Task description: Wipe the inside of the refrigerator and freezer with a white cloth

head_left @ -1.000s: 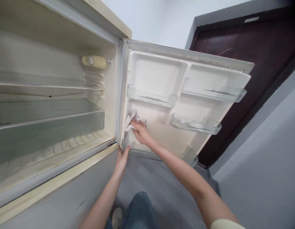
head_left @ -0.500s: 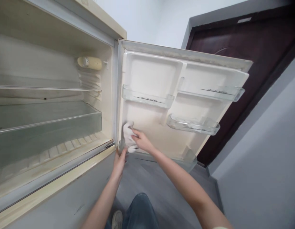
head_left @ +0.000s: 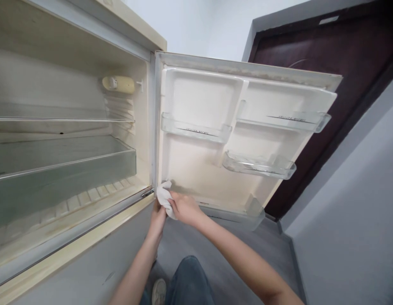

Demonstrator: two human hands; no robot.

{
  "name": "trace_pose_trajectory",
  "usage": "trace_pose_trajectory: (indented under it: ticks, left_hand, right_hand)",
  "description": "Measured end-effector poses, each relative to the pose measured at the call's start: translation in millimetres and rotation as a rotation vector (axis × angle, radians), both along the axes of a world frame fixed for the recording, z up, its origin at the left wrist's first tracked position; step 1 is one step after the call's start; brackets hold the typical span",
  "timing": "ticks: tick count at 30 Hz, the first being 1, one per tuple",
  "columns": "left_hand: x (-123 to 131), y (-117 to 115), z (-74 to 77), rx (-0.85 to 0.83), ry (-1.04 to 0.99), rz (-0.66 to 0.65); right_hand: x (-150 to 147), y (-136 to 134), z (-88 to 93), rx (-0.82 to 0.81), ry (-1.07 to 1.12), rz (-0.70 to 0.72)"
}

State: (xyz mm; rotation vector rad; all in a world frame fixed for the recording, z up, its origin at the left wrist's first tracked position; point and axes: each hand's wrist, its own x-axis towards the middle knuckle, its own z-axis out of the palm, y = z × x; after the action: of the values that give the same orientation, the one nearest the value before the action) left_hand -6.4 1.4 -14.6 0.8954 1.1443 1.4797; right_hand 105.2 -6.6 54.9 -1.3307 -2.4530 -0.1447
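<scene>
My right hand [head_left: 186, 208] is closed on a white cloth [head_left: 165, 195], which is bunched against the lower hinge-side corner of the open refrigerator door [head_left: 196, 165]. Just below the cloth, my left hand [head_left: 158, 220] grips the bottom edge of the door at that same corner. The cloth and my right hand hide some of its fingertips. A clear bottom door bin [head_left: 237, 217] runs along the door's lower edge, its left end covered by my right hand.
To the left is the refrigerator interior [head_left: 56, 84], with a glass shelf [head_left: 56, 113] and a greenish drawer [head_left: 65, 182]. Clear bins [head_left: 196, 130] line the door. A dark red room door [head_left: 304, 51] and a wall [head_left: 352, 190] stand at the right, above a grey floor [head_left: 247, 250].
My right hand has moved the cloth down and slightly left, from the door's inner panel to its bottom corner. My left hand stays at about the same spot.
</scene>
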Motion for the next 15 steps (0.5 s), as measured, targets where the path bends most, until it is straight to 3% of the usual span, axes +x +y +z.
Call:
trace_pose_trajectory:
  ticks: [5,10,12,15]
  left_hand:
    - [0,-4,7.9,-0.046,0.057,-0.011]
    - [-5,-7,14.0,-0.115,0.124,0.001]
    - [-6,-13,18.2,-0.092,0.174,0.124]
    - [3,-31,31.5,0.184,0.408,0.448]
  right_hand:
    - [53,-17,-27.4,0.267,-0.105,-0.095]
    - [128,-45,-41.0,0.346,0.018,-0.277]
    - [151,-53,-42.0,0.374,0.064,-0.330]
    - [162,-58,-39.2,0.360,0.111,-0.372]
